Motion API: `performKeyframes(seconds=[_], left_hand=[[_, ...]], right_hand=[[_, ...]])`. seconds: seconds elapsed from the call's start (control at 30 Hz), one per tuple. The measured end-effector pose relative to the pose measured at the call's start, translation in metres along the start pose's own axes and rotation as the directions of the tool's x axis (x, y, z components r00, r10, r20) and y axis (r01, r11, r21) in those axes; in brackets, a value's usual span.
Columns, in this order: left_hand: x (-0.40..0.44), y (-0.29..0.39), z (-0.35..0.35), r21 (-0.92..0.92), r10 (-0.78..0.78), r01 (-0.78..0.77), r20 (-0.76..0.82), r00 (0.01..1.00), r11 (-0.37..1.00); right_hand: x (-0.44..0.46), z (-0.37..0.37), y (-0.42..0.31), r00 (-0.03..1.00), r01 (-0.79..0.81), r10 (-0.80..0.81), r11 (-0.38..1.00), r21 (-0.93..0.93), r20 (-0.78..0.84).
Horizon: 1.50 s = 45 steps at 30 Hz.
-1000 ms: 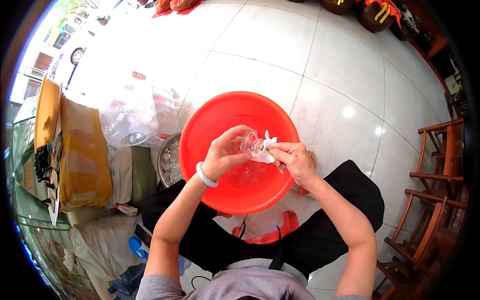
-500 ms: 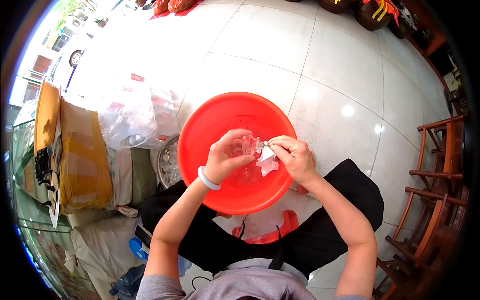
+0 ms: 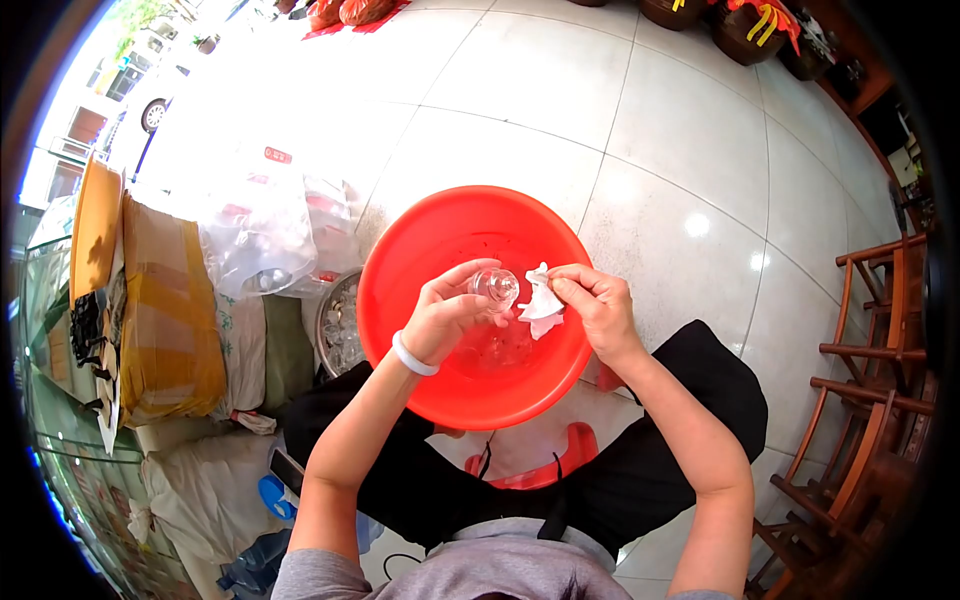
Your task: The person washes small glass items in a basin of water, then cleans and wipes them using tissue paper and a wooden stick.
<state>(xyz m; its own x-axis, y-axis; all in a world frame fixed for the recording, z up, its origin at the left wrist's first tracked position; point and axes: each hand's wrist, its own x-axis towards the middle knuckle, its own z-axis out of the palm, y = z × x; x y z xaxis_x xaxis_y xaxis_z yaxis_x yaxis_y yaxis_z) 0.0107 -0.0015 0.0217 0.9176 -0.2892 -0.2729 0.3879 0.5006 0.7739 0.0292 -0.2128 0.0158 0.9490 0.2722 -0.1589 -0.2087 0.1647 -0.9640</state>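
Note:
Over a large red plastic basin (image 3: 400,250), my left hand (image 3: 447,312) is wrapped round a small clear glass jar (image 3: 497,287), its round mouth tilted toward me and to the right. My right hand (image 3: 597,308) pinches a crumpled white tissue (image 3: 541,300) just right of the jar, apart from it. The tissue's lower part looks pinkish against the red. Clear pieces lie low in the basin, too blurred to name.
A metal bowl (image 3: 330,325) of clear glass pieces stands left of the basin, beside plastic bags (image 3: 258,235) and a taped cardboard box (image 3: 170,310). Wooden chairs (image 3: 860,400) line the right. A red stool (image 3: 535,472) lies below, and dark jars (image 3: 745,30) stand far back.
My right hand has drawn the tissue away from the jar, slightly to the right. The jar has turned in my left hand so its round opening faces up toward me.

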Motion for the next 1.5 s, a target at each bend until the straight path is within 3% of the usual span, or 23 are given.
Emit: performKeyframes(seconds=[0.13, 0.2, 0.37, 0.43, 0.53, 0.6, 0.63, 0.73, 0.8, 0.93, 1.13, 1.2, 1.3, 1.5], left_hand=[[0.001, -0.003, -0.005, -0.122, -0.073, 0.084, 0.089, 0.993, 0.989], [0.001, -0.003, -0.002, -0.117, -0.077, 0.087, 0.084, 0.993, 0.989], [0.001, -0.009, 0.002, -0.082, -0.094, 0.111, 0.183, 0.979, 0.99], [0.002, -0.014, 0.002, -0.18, -0.081, 0.116, 0.191, 0.978, 0.977], [0.003, -0.015, -0.003, -0.181, -0.109, 0.142, 0.182, 0.977, 0.973], [0.004, -0.01, 0.0, -0.195, -0.1, 0.126, 0.137, 0.986, 0.973], [0.004, -0.008, 0.0, -0.21, -0.091, 0.109, 0.091, 0.992, 0.972], [0.006, -0.005, -0.006, -0.166, -0.074, 0.087, 0.084, 0.994, 0.982], [0.005, -0.005, -0.007, -0.156, -0.066, 0.075, 0.062, 0.996, 0.985], [0.002, -0.006, -0.003, -0.132, -0.043, 0.05, 0.061, 0.997, 0.99], [0.0, 0.0, 0.0, -0.11, -0.005, 0.011, 0.049, 0.999, 0.994], [-0.001, 0.002, 0.001, -0.135, 0.0, 0.005, 0.038, 0.999, 0.991], [-0.001, 0.003, 0.003, -0.062, -0.012, 0.016, 0.068, 0.998, 0.998], [-0.001, 0.006, 0.006, -0.02, -0.02, 0.021, 0.061, 0.998, 1.0]], right_hand=[[-0.001, 0.001, -0.005, 1.0, 0.014, -0.014, 1.0, 0.017, -0.013], [-0.002, 0.005, -0.011, 1.0, 0.008, -0.007, 0.988, 0.151, -0.008], [0.0, 0.007, -0.001, 0.994, 0.095, -0.09, 0.991, 0.091, -0.056], [-0.001, 0.009, -0.005, 0.994, 0.101, -0.096, 0.991, 0.089, -0.053], [-0.004, 0.009, -0.011, 0.992, 0.117, -0.117, 0.993, 0.001, -0.048], [0.001, 0.003, -0.002, 0.956, 0.249, -0.281, 0.93, -0.27, -0.087], [0.0, 0.001, -0.004, 0.956, 0.249, -0.282, 0.93, -0.269, -0.087], [-0.003, 0.0, -0.015, 0.953, 0.264, -0.3, 0.877, -0.402, -0.029], [-0.004, 0.0, -0.017, 0.924, 0.364, -0.368, 0.764, -0.532, 0.104], [-0.004, 0.006, -0.011, 0.907, 0.397, -0.407, 0.732, -0.554, 0.113], [-0.005, 0.005, -0.01, 0.915, 0.385, -0.401, 0.836, -0.391, 0.043], [-0.008, 0.004, -0.016, 0.954, 0.299, -0.282, 0.877, -0.377, 0.101], [-0.008, 0.006, -0.015, 0.917, 0.394, -0.372, 0.794, -0.462, 0.142], [-0.008, 0.003, -0.017, 0.891, 0.445, -0.43, 0.77, -0.457, 0.144]])
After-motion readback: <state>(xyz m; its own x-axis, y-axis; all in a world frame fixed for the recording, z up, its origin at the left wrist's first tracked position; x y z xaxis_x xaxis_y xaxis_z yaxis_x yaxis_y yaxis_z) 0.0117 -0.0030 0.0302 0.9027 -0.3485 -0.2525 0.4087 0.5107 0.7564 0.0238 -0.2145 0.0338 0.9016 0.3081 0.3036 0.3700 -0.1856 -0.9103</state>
